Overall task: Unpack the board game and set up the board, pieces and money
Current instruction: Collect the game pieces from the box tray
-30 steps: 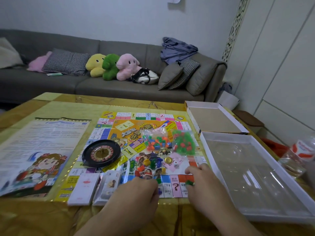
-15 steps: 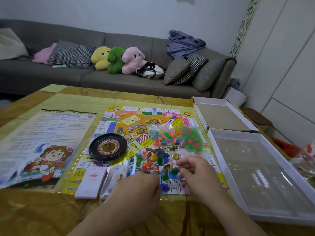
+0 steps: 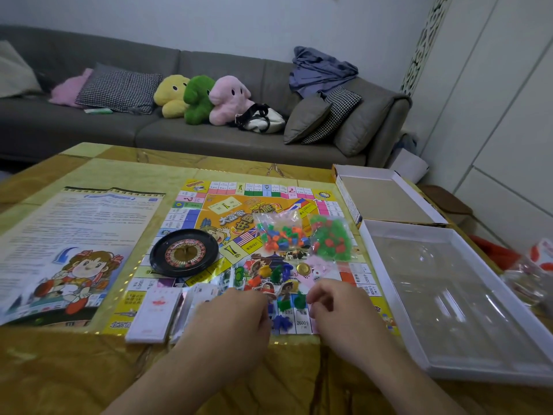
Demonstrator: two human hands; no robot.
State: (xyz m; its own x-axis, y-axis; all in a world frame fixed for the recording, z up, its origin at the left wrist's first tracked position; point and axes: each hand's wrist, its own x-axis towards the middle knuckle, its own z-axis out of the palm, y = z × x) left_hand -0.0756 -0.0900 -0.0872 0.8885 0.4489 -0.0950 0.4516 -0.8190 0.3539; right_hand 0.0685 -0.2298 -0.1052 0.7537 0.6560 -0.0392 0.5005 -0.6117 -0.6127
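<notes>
Just left of my left hand (image 3: 236,319) lay the card stack (image 3: 154,313), the roulette wheel (image 3: 184,252) beyond it on the board (image 3: 209,205). That hand lay knuckles up, fingers curled under; whether it held anything, I could not tell. Between my hands sat loose tokens (image 3: 282,322). My right hand (image 3: 341,310) had fingers bent inward beside a green piece (image 3: 299,299), grip unclear. Two bags of pieces (image 3: 302,235) lay beyond my fingers.

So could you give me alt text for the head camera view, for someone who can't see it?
A person's left hand and right hand work among small coloured pieces at the near edge of a game board unfolded on a yellow table. A roulette wheel, two bags of tokens and card stacks lie on it, with an open box on the right.
</notes>
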